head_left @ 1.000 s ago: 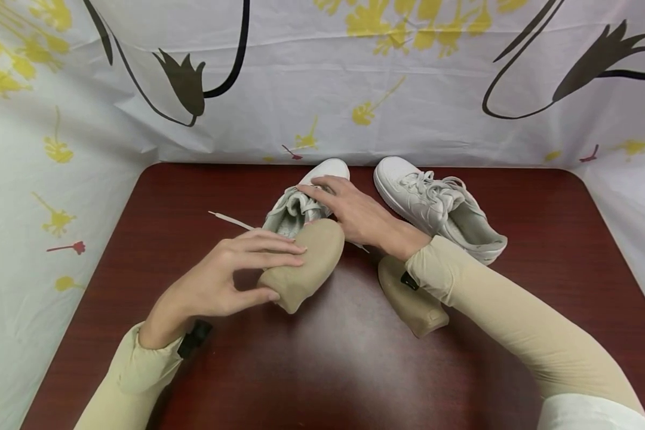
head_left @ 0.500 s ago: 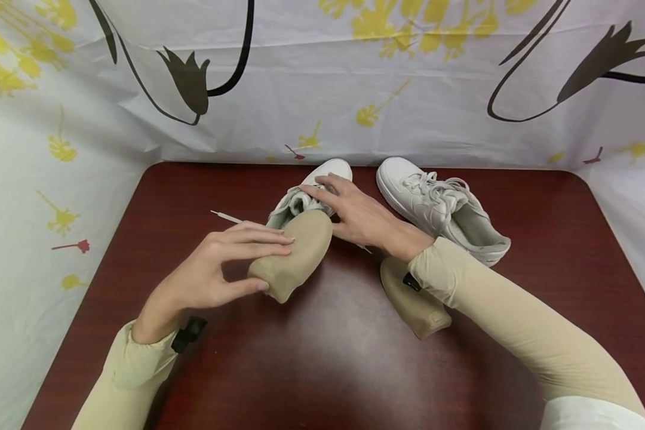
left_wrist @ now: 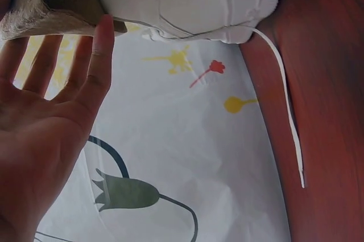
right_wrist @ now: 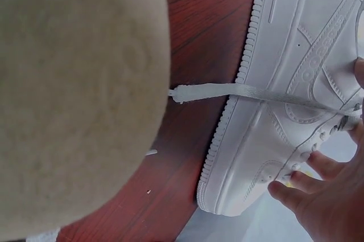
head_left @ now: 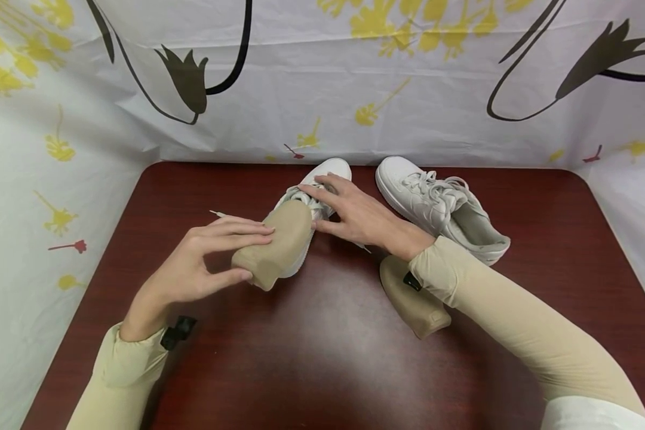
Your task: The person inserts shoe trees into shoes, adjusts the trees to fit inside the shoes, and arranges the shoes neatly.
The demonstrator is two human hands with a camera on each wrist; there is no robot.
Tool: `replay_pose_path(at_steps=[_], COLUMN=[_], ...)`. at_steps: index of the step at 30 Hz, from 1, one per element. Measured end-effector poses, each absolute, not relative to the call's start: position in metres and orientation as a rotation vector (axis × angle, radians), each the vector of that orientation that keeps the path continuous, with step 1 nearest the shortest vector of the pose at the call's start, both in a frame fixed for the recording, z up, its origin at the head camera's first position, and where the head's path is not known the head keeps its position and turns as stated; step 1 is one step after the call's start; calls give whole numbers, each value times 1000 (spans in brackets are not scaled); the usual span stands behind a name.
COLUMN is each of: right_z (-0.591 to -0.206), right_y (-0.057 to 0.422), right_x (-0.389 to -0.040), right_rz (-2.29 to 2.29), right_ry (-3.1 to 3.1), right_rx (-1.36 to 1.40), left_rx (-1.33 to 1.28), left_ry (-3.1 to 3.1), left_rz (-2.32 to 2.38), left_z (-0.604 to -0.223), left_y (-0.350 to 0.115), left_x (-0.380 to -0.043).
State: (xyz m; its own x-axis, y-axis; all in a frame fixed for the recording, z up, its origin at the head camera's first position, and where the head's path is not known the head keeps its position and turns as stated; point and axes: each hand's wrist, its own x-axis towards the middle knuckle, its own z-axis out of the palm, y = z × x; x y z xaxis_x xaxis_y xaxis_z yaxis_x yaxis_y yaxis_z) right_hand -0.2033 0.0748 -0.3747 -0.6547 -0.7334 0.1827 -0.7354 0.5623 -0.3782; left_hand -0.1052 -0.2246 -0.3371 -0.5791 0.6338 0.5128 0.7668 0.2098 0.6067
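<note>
My left hand (head_left: 196, 260) holds a beige moulded shoe tree (head_left: 279, 239), fingers on top and thumb at its near end. Its rounded front covers the opening of the left white sneaker (head_left: 334, 169); how far it reaches inside is hidden. In the left wrist view, the shoe tree (left_wrist: 74, 0) meets the sneaker's heel (left_wrist: 199, 3). My right hand (head_left: 362, 215) grips the same sneaker across its laces, thumb on the near side. The right wrist view has those fingers on the laced upper (right_wrist: 267, 105). Below my right wrist lies a second shoe tree (head_left: 408, 304).
Another white sneaker (head_left: 419, 191), laces loose, stands right of my right hand. A loose lace (left_wrist: 284, 94) trails from the left sneaker onto the dark red table (head_left: 355, 370). Behind the table hangs a white cloth (head_left: 279, 77) printed with flowers.
My left hand has moved left and slightly away from me with the shoe tree, whose front has shifted over the sneaker's opening. My right hand stays on the sneaker.
</note>
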Motion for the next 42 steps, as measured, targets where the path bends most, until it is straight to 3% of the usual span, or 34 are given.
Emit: replay_pose_path(at_steps=[42], right_z=[-376], right_y=[75], right_x=[-205], right_rz=[777], right_ry=[-2734], right_rx=[1339], left_rx=[-1317], left_ry=[-2389], left_rz=[-1321], left_z=[-338], left_y=[-235], left_x=[-111])
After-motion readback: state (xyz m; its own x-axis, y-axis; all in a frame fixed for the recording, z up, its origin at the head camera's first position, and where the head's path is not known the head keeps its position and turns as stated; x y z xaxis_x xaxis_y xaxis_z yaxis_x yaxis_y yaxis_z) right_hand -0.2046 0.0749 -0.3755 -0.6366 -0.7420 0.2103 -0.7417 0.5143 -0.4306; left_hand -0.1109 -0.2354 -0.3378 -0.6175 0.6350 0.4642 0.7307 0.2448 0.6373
